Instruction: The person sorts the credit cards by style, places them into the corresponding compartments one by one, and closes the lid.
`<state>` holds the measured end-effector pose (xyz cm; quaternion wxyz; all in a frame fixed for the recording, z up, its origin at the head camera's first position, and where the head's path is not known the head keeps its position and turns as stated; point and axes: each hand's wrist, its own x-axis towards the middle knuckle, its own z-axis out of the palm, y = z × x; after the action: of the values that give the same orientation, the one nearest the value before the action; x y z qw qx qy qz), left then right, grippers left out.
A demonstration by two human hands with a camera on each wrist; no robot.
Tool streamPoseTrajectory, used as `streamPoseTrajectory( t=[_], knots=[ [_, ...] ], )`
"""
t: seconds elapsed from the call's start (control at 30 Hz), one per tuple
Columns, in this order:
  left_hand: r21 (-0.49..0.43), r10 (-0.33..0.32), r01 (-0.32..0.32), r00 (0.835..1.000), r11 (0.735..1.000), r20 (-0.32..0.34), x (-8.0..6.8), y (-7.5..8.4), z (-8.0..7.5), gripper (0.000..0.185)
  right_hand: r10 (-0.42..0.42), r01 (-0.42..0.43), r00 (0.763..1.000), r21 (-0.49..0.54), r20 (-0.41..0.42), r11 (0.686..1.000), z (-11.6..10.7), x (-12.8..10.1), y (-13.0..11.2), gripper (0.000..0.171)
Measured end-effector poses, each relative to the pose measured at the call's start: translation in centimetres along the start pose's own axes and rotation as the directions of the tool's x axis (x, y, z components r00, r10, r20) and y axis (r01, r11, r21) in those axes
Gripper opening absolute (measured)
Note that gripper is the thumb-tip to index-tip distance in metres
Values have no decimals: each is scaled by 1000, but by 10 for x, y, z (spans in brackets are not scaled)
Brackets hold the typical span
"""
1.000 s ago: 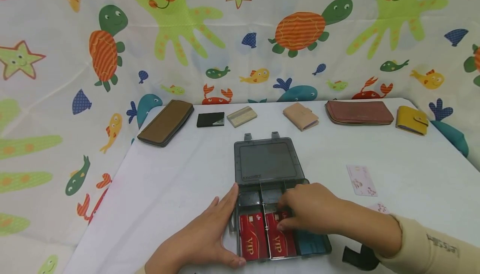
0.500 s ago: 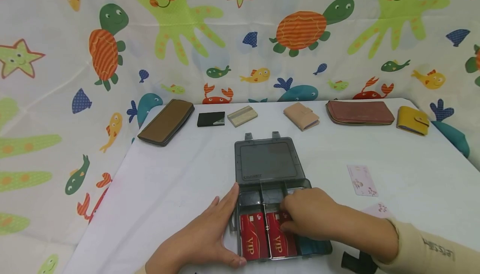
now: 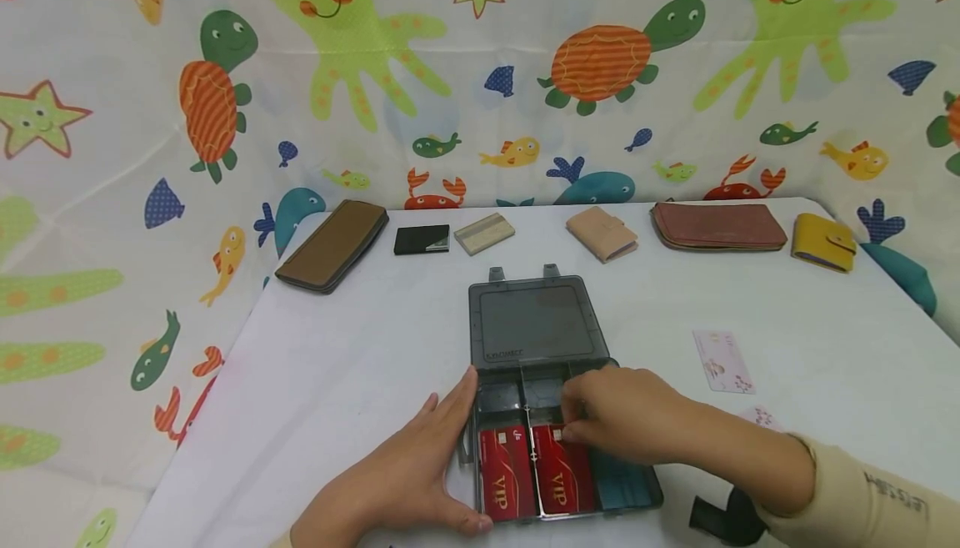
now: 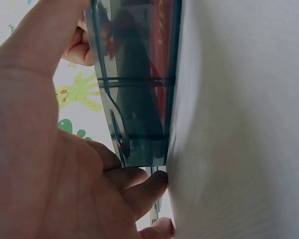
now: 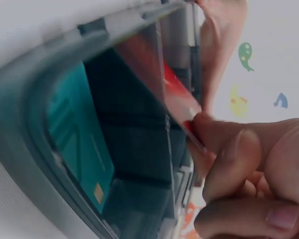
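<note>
Grey translucent card box point(image 3: 525, 398) sits open at near centre of white table point(image 3: 360, 364), lid point(image 3: 534, 320) laid flat on the far side. Three slots: left slot has red VIP card point(image 3: 505, 475), middle slot has second red VIP card point(image 3: 561, 477), right slot has teal card point(image 3: 626, 481).

Left hand point(image 3: 397, 481) rests flat against box's left wall, fingers straight and together, thumb along the near left corner. Left wrist view: fingertips point(image 4: 149, 181) touch the box end where it meets the table.

Right hand point(image 3: 622, 419) is over middle/right slots, thumb + forefinger pinching far edge of the middle red card. Right wrist view confirms: fingertips point(image 5: 224, 144) clamp the card edge, card tilted up off the slot floor; other fingers curled.

Rest: far edge of table, left to right: brown long wallet point(image 3: 332, 244), black card case point(image 3: 422, 239), beige card case point(image 3: 483, 233), tan wallet point(image 3: 602, 232), reddish long wallet point(image 3: 718, 225), yellow wallet point(image 3: 824, 240). White patterned card point(image 3: 723, 360) lies loose on the right, well apart from box; another partly visible just behind the right forearm. Sea-animal print cloth point(image 3: 480, 72) as backdrop.
</note>
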<state>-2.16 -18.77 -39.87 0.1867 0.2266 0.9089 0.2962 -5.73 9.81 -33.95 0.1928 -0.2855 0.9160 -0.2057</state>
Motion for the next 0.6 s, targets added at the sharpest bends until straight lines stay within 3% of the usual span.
streamPoseTrajectory(
  t=[0.13, 0.4, 0.6],
  knots=[
    [0, 1, -1, 1000, 1000, 1, 0, 0, 0, 147, -47, 45, 999, 91, 14, 995, -11, 1, 4, 19],
    [5, -13, 13, 1000, 1000, 9, 1, 1, -1, 146, -61, 66, 997, 155, -35, 986, -37, 6, 3, 19],
    [-1, -13, 13, 1000, 1000, 8, 0, 1, 0, 145, -92, 103, 994, 223, -57, 969, -30, 20, -2, 23]
  ],
)
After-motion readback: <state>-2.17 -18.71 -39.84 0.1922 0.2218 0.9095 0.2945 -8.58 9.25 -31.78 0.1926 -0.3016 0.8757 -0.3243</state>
